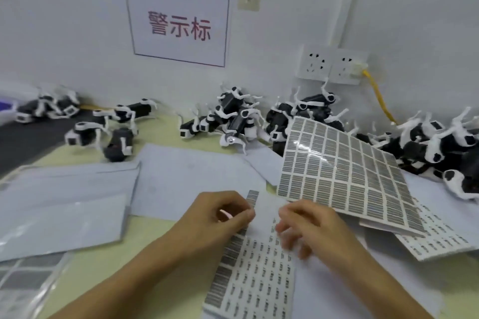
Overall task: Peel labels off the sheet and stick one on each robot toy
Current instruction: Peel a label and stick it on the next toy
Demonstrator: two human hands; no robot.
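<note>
Clearly we handle flimsy, sticky stuff: our left hand point(220, 211) pinches a thin label point(252, 198) by its edge above the near sheet point(254, 280), our right hand point(308, 225) blurred, fingers loosely curled, grip unclear

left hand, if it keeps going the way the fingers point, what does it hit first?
The left hand points up and right, pinching a peeled label. Straight on, it would probably meet the tilted label sheet first, then the robot toys behind it. Depth is unclear in this view.

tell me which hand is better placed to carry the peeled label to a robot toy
Left. The left hand already pinches a label lifted off the sheet; the right hand hovers blurred above the sheet, holding nothing.
</note>
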